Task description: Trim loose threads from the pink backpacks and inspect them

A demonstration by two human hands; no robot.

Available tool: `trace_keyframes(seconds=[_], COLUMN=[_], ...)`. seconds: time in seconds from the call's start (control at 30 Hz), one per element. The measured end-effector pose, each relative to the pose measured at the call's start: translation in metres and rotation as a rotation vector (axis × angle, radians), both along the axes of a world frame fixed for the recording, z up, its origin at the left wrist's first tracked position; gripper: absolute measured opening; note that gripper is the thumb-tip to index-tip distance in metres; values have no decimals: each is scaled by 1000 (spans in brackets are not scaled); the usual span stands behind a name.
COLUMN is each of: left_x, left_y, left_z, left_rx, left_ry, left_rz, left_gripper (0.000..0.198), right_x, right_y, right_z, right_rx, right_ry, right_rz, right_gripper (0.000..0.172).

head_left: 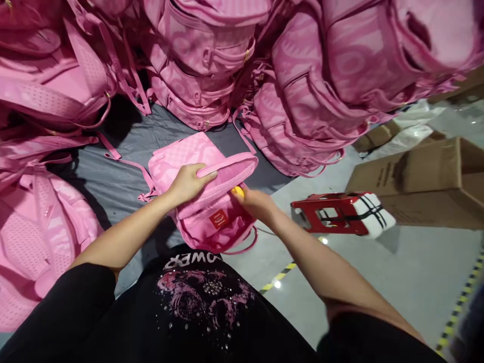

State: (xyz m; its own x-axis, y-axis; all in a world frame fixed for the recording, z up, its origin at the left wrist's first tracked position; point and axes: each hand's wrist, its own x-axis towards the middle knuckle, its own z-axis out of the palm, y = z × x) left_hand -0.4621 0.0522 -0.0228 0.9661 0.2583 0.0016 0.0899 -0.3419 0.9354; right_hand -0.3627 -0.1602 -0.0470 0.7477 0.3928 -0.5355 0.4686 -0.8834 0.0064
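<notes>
A pink camouflage-patterned backpack (pixel 181 147) lies in front of my body with its main compartment unzipped. Inside it, a red label (pixel 219 219) shows on the pink lining. My left hand (pixel 191 182) is closed on the edge of the lifted lid panel, thumb on top. At the right side of the opening, my right hand (pixel 257 202) is closed at the backpack's zipped edge. A small yellow thing (pixel 238 191) shows at its fingertips; I cannot tell what it is. The other fingers of this hand are hidden.
Stacks of matching pink backpacks (pixel 200 75) surround the grey cloth-covered surface (pixel 124 176) at the left and back. To the right, on the floor, are a red and white stool-like object (pixel 333 214) and an open cardboard box (pixel 408 176). Yellow-black tape (pixel 282 275) marks the floor.
</notes>
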Motion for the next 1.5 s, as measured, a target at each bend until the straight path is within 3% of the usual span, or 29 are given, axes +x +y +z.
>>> trace_keyframes(seconds=[0.07, 0.1, 0.17, 0.27, 0.4, 0.5, 0.63, 0.7, 0.9, 1.07, 1.17, 1.27, 1.37, 1.5], left_x=[-6, -8, -12, -12, -4, 0, 2, 4, 11, 18, 24, 28, 28, 24], left_y=[-2, -2, 0, 5, 2, -2, -8, -14, -18, 0, 2, 1, 0, 1], left_z=[8, 9, 4, -13, -28, -29, -24, -20, -14, -9, -5, -3, -4, -6], left_rx=[-29, -40, -74, -110, -53, -33, -28, -21, 34, 157, 229, 269, 286, 309], left_ry=[80, 115, 141, 63, -25, -30, -65, -87, -155, -247, -259, -299, -319, -314], left_rz=[-127, -131, 16, 313, 387, 362, 255, 205, 109, 130, 94, 71, 34, 36], left_gripper=[36, 34, 33, 35, 38, 39, 38, 38, 41, 42, 42, 42, 42, 43], right_x=[20, 25, 23, -8, -64, -76, -57, -51, -68, -71, -64, -53, -31, 11], right_y=[6, 4, -12, -47, -70, -76, -80, -70, -20, -31, -45, -59, -73, -89], right_z=[-9, -13, -18, -15, -15, -26, -45, -59, -102, -116, -111, -94, -62, -9], right_rx=[-33, -51, -111, -198, -159, 23, 428, 601, 991, 1056, 1012, 895, 574, 184], right_ry=[-10, 1, 44, 188, 570, 793, 808, 822, 1088, 1203, 1209, 1191, 1044, 617], right_rz=[-59, -91, -150, -248, -403, -593, -931, -1009, -976, -938, -917, -841, -615, -419], right_gripper=[50, 50, 47, 34, 26, 36, 48, 48, 54, 59, 57, 52, 47, 42])
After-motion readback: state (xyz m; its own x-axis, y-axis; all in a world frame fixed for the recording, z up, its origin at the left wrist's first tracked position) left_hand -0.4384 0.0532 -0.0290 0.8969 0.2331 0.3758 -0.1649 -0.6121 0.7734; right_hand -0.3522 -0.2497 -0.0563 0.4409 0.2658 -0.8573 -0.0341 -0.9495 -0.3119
